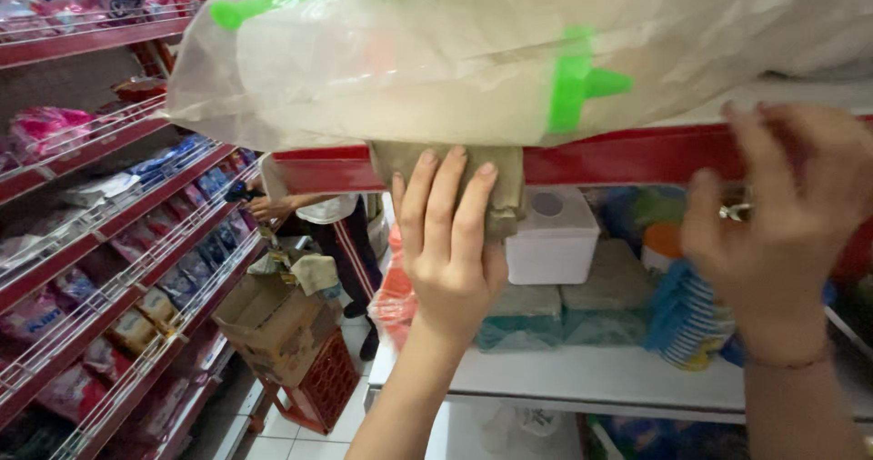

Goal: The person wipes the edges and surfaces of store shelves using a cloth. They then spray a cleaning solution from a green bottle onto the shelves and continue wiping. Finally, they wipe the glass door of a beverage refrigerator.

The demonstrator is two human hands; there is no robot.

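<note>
A big clear plastic bag [473, 51] with pale contents and green plastic parts rests on top of a red-edged shelf [618, 160]. My left hand [450, 242] presses flat, fingers up, against a greyish folded cloth [509, 183] hanging from under the bag at the shelf edge. To the right, my right hand [782, 224] is raised near the shelf edge, blurred, with fingers spread and nothing visible in it. A ring shows on one finger and a thin bracelet circles the wrist.
Under the red edge, a white shelf [591, 374] holds a white box [555, 237], folded cloths and stacked coloured bowls [687, 319]. Red racks of packets [109, 260] line the left aisle. A person [332, 233] stands beyond a cardboard box [273, 324] on a red crate.
</note>
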